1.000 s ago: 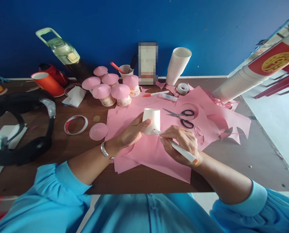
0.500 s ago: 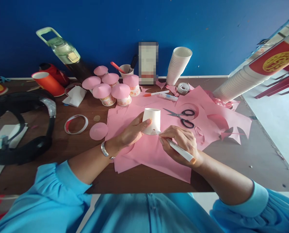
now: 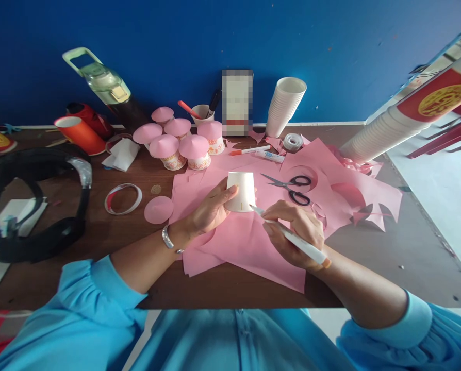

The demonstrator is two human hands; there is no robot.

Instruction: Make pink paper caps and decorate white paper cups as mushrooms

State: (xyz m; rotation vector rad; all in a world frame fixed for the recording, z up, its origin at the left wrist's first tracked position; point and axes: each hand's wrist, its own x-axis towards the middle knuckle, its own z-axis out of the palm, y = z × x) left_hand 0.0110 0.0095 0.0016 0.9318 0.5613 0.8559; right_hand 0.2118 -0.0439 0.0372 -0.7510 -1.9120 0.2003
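My left hand [image 3: 214,208] grips a white paper cup [image 3: 241,191], which is upside down with its rim low; a short orange-brown mark shows near the rim. In my right hand [image 3: 294,229] is a white marker [image 3: 306,247] with an orange end, its tip at the cup's lower right edge. Pink paper sheets [image 3: 249,252] lie beneath both hands. Black-handled scissors [image 3: 288,185] rest open on the paper, to the right of the cup. Several decorated cups with pink cone tops [image 3: 194,147] stand behind my left hand.
A stack of white cups [image 3: 286,103] stands near the blue wall, beside a tape roll [image 3: 293,141]. At left are a bottle [image 3: 106,85], a red cup [image 3: 79,135], a tape ring [image 3: 122,199], a pink disc [image 3: 159,209] and a black headset [image 3: 37,247].
My right hand and the marker have moved slightly right, and the marker is tilted differently. The cup has shifted slightly left, and a short mark now shows near its rim.
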